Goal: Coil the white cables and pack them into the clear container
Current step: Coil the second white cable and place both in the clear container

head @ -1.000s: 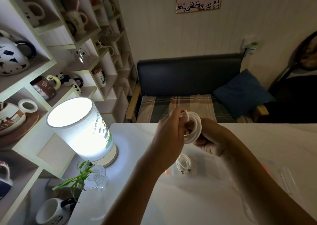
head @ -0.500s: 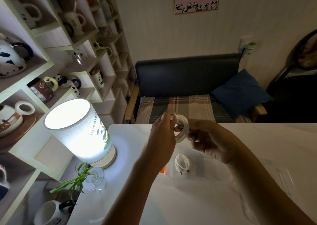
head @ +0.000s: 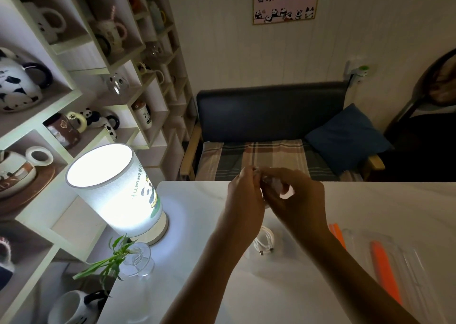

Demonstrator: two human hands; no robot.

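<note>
Head view: both hands' fingers (head: 256, 175) pinch a white cable (head: 283, 191) together above the surface (head: 197, 212); below them another coiled cable (head: 264, 241) lies in the clear container (head: 278, 254), lamp (head: 116, 190) leftward.

The white cable (head: 283, 192) is mostly hidden inside the two hands. The clear lid (head: 404, 269) runs off the right edge.
</note>
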